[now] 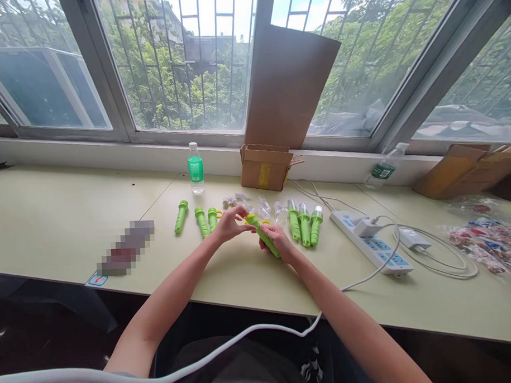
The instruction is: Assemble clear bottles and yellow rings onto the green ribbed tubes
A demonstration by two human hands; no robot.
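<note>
My right hand is closed round the ribbed body of a green flashlight-shaped handle, tilted with its wide end up and to the left. At that end sits a yellow ring. My left hand curls its thumb and fingers about the yellow ring. Left of my hands a green handle lies alone, with two more green handles nearer my left wrist. On the right lie three green handles with clear caps. Loose clear plastic caps and small white parts lie behind my hands.
Behind stand a green-labelled bottle and a cardboard box. To the right are a white power strip, a charger with coiled cable, and bagged items. A white cable crosses before my body. A blurred patch lies left.
</note>
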